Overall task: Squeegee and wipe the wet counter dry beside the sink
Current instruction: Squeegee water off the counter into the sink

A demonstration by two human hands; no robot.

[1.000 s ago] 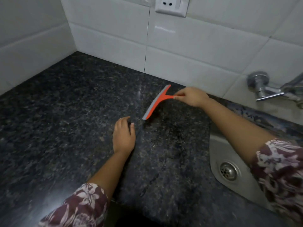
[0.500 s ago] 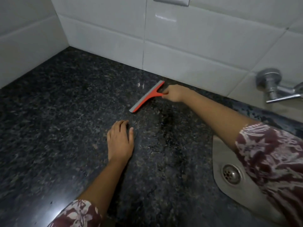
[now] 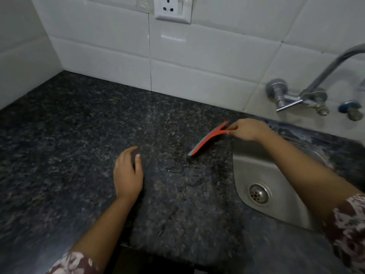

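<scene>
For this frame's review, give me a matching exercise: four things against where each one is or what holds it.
Things:
1. squeegee
2. left hand
3. drain
4. socket

Places:
A. in the floor of the sink
B. on the tiled wall
C. held by the right hand
D. resting on the counter, empty

Pairs: 1-C, 2-D, 3-A, 4-B.

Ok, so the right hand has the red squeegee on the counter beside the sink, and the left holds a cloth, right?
No cloth: the head view shows the left hand empty, resting on the counter. The right hand does hold the red squeegee on the counter beside the sink.
</scene>
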